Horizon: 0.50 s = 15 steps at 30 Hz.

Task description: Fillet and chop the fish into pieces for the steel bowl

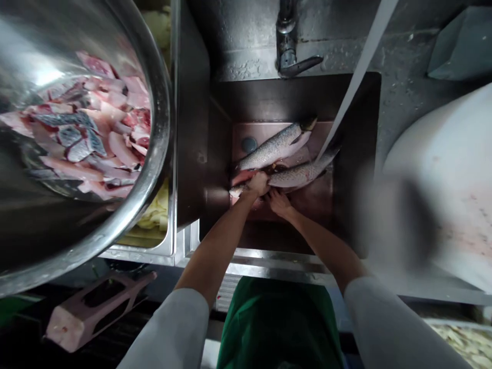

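Observation:
Two whole silvery fish lie in the sink [355,123]. The upper fish [274,147] slants with its dark end toward the far side. Over the lower fish [300,176], my left hand [258,184] is closed near its left end. My right hand [280,203] is beside it, its fingers curled against the fish's near edge. The fingertips of both hands are partly hidden. Reddish flesh [242,177] shows beside my left hand, and the sink floor is stained reddish.
A large steel bowl [163,128] of cut fish pieces [96,133] stands left. A faucet [288,56] rises behind the sink. A pale grey band [357,77] slants down into the sink. A white container [453,169] and a grey box [465,43] are at right.

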Available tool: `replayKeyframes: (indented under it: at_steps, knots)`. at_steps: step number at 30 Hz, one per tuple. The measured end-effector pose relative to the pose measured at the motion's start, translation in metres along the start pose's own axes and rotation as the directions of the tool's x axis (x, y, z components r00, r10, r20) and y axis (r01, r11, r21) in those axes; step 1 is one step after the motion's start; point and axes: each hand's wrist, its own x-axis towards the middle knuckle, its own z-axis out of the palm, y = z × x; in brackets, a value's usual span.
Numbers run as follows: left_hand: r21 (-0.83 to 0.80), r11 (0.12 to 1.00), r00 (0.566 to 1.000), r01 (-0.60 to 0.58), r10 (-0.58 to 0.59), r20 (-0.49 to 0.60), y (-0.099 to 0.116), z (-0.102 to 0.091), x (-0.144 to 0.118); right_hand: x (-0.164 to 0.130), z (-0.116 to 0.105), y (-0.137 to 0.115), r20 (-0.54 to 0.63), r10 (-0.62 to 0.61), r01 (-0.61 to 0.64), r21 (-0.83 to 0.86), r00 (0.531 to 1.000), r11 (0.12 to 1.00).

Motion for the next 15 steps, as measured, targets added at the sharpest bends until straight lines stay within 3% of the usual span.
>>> replayKeyframes:
  at_steps: [2,4,6,9,11,12,15]
  knots:
    - [0.035,0.999,1.0,0.003,-0.003,-0.005,0.001,0.002,-0.004,0.007,0.006,0.008,0.039,-0.054,0.053,0.019,0.998,0.998]
    - [0.045,0.999,1.0,0.018,-0.017,-0.006,0.005,0.003,-0.009,0.004,0.008,0.026,0.068,-0.017,0.013,0.052,0.998,0.999]
    - [0.02,0.999,0.999,0.043,-0.043,-0.001,0.01,0.002,-0.013,-0.004,0.007,0.046,0.076,0.153,-0.158,0.069,0.985,0.985]
    - [-0.04,0.997,0.997,0.072,-0.072,0.001,0.02,0.002,-0.018,-0.012,0.002,0.064,0.035,0.459,-0.46,0.084,0.888,0.884]
    - [-0.058,0.994,0.996,0.091,-0.092,-0.013,0.027,0.004,-0.021,-0.01,0.002,0.059,0.025,0.57,-0.569,0.108,0.821,0.815]
    - [-0.062,0.992,0.994,0.106,-0.107,-0.022,0.031,0.006,-0.022,-0.007,0.003,0.051,0.036,0.576,-0.576,0.118,0.816,0.809]
    - [-0.079,0.984,0.986,0.16,-0.163,-0.032,0.037,0.012,-0.027,0.007,0.009,0.013,0.09,0.432,-0.441,0.156,0.897,0.884]
